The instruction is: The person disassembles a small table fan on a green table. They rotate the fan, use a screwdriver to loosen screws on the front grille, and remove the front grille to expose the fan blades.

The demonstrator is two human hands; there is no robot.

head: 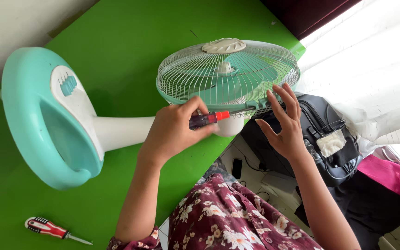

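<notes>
Grip: our left hand (174, 132) is clenched around a screwdriver (209, 119) with a dark handle and red collar, thumb and fingers wrapped over the handle; the shaft runs rightward to the rim of the fan's wire guard. Our right hand (285, 125) is released, palm open and fingers spread, holding nothing; its fingertips (283, 92) sit at the lower edge of the guard, and we cannot tell whether they touch it.

The green table (126, 46) carries everything. The fan lies on its side across it. Its teal base (28, 120), the largest part, lies at the left, tilted up so that we see its hollow face and the white control panel (72, 104) with teal buttons. A white stem (121, 132) runs from the base rightward and passes behind our left hand. The round fan head (228, 74) lies at the table's near edge, its white wire guard over teal blades, a cream cap at the centre.

Beyond the table edge, below the right hand, a black bag (325, 134) sits on the floor.

A second screwdriver (54, 229), red, black and white handled, lies alone on the table at bottom left, well apart from both hands.
</notes>
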